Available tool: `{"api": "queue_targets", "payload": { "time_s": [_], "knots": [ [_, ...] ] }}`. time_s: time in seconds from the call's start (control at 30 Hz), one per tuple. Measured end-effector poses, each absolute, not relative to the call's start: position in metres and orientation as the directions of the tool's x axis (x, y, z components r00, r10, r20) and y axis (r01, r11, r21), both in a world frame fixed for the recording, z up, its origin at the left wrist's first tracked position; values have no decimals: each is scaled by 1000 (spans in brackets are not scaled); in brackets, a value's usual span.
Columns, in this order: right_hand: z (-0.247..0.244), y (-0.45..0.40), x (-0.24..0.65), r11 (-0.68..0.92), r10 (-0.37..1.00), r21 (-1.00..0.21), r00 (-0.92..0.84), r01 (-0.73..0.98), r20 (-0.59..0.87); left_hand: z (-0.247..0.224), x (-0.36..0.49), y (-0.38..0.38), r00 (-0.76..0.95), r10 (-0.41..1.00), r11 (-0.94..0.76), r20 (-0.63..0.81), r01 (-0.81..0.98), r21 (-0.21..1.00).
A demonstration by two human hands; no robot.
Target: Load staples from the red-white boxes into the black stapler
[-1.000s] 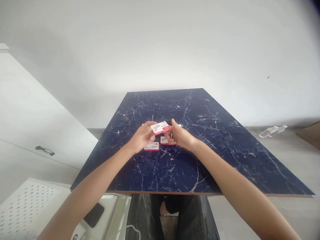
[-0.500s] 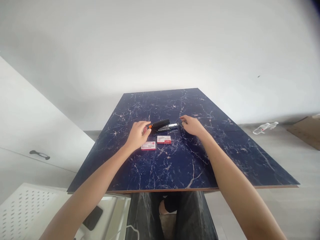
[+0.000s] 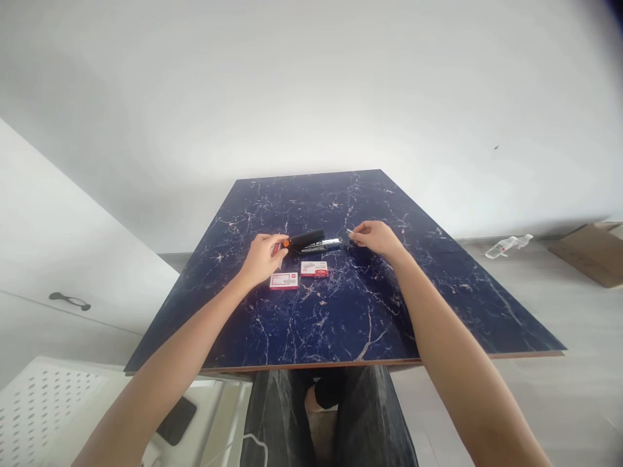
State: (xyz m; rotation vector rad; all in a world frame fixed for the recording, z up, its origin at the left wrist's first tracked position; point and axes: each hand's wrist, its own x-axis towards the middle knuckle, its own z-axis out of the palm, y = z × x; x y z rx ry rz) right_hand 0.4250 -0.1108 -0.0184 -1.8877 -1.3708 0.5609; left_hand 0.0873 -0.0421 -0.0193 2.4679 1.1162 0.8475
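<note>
A black stapler (image 3: 306, 240) with an orange part at its rear lies opened on the dark blue marbled table, its metal parts pointing right. My left hand (image 3: 265, 254) grips the stapler's rear end between thumb and fingers. To the right of the stapler's tip, my right hand (image 3: 372, 237) pinches a small, thin, pale piece (image 3: 350, 231), too small to make out clearly. Two red-and-white boxes lie in front of the stapler: one on the left (image 3: 283, 281), one on the right (image 3: 314, 269). Something red and white shows partly behind my left fingers.
The table (image 3: 316, 331) has its near edge by my legs. On the floor at right are clear plastic bottles (image 3: 506, 246) and a cardboard box (image 3: 588, 253). A black phone-like object (image 3: 176, 420) lies on a pale surface at lower left.
My right hand's fingers have closed, and a small pale piece now shows between them. My left hand stays at the stapler's rear. The whole view has shifted slightly.
</note>
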Motion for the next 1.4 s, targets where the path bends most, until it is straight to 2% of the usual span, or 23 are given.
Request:
{"api": "queue_targets", "payload": {
  "time_s": [0.03, 0.1, 0.33, 0.5, 1.03, 1.4],
  "knots": [
    [-19, -111, 424, -132, 945, -840, 321, 527, 53, -19, 85, -40, 527, 757, -652, 385, 579, 489],
    [-17, -112, 421, -88, 955, -902, 294, 422, 44, -19, 80, -38, 534, 759, -649, 372, 584, 488],
    [-11, -113, 384, 21, 981, -808, 143, 589, 130, -20, 76, -37, 532, 772, -633, 348, 591, 501],
    [-15, -111, 367, 34, 974, -720, 139, 693, 181, -21, 77, -37, 528, 775, -629, 348, 589, 507],
    [-23, -105, 369, 3, 987, -774, 123, 633, 105, -20, 78, -38, 543, 766, -641, 344, 602, 476],
    [-23, -107, 365, 18, 987, -713, 103, 700, 126, -20, 77, -36, 558, 752, -657, 351, 601, 455]
  ]
}}
